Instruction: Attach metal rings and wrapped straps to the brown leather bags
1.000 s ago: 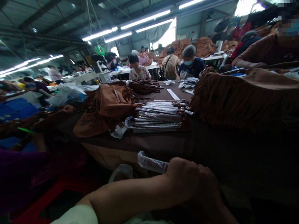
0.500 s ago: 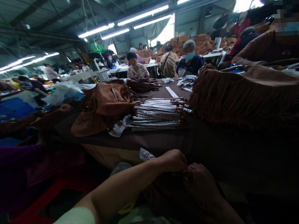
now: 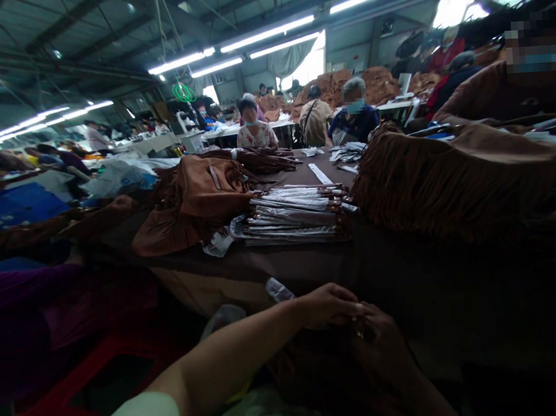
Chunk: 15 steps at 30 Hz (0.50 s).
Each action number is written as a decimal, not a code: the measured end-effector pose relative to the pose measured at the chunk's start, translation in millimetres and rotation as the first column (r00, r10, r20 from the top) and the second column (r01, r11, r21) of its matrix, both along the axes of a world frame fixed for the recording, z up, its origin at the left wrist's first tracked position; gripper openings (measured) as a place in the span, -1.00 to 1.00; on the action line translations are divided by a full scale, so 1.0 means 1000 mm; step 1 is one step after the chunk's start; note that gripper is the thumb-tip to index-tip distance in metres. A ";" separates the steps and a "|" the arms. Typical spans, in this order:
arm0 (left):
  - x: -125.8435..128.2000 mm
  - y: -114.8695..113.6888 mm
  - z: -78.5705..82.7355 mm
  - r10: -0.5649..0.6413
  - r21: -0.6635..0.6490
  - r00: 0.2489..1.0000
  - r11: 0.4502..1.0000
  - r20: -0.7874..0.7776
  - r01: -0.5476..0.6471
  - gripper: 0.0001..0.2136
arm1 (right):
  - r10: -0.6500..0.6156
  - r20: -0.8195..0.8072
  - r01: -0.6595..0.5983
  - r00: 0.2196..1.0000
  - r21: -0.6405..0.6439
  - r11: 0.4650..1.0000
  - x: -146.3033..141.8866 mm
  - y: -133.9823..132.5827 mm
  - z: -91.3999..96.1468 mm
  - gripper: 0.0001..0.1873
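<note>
My left hand (image 3: 328, 305) reaches in from the lower left, just below the near edge of the brown table (image 3: 309, 262). Its fingers are curled down and pressed together over a dark brown piece (image 3: 311, 363) in my lap. The end of a clear plastic sleeve (image 3: 278, 289) sticks out behind its wrist. My right hand (image 3: 380, 346) lies in shadow, touching the left fingertips, with its fingers closed on the same dark piece. What either hand grips is hidden in the gloom.
A stack of plastic-wrapped brown straps (image 3: 297, 216) lies on the table, with a tan fringed bag (image 3: 202, 194) to its left and a large fringed heap (image 3: 455, 178) to its right. Seated workers (image 3: 352, 119) face the far end, and another person (image 3: 511, 90) is at the right.
The plastic sleeve has slid in behind my left hand, so only a short end shows. My left hand has flattened from a fist and my right hand has come out beside it.
</note>
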<state>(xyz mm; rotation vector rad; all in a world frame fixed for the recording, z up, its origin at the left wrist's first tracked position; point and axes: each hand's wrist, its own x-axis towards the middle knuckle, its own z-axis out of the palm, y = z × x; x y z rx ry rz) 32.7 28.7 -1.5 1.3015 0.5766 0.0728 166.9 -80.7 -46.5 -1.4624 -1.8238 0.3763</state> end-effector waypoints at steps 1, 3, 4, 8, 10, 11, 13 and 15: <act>-0.002 0.002 -0.001 -0.027 -0.009 1.000 1.000 0.016 0.027 -0.48 | 0.009 0.006 -0.009 1.000 -0.030 0.999 0.001 0.001 0.001 -0.79; -0.005 0.007 0.005 -0.159 0.048 0.986 0.986 -0.046 0.161 -0.47 | 0.010 0.058 -0.006 0.998 -0.079 0.997 0.002 0.002 0.002 -0.78; -0.007 0.010 0.011 -0.235 0.086 0.966 0.966 -0.107 0.245 -0.50 | 0.006 0.111 0.005 0.994 -0.099 0.995 0.000 0.002 0.002 -0.79; -0.010 0.017 0.044 -0.359 0.346 0.812 0.770 -0.461 0.537 -0.69 | -0.036 0.340 0.093 0.940 -0.155 0.984 -0.009 0.005 0.004 -0.83; -0.006 0.011 0.057 -0.216 0.514 0.752 0.611 -0.623 0.602 -0.72 | -0.072 0.384 0.140 0.920 -0.151 0.979 -0.014 0.007 0.005 -0.82; -0.004 0.004 0.060 -0.105 0.594 0.741 0.528 -0.664 0.607 -0.72 | -0.088 0.396 0.157 0.914 -0.144 0.977 -0.015 0.008 0.006 -0.81; 0.004 -0.017 0.061 0.095 0.708 0.736 0.378 -0.670 0.596 -0.74 | -0.118 0.422 0.190 0.899 -0.132 0.973 -0.017 0.010 0.007 -0.80; 0.011 -0.043 0.054 0.186 0.764 0.749 0.291 -0.636 0.576 -0.77 | -0.153 0.437 0.227 0.886 -0.122 0.966 -0.017 0.010 0.005 -0.80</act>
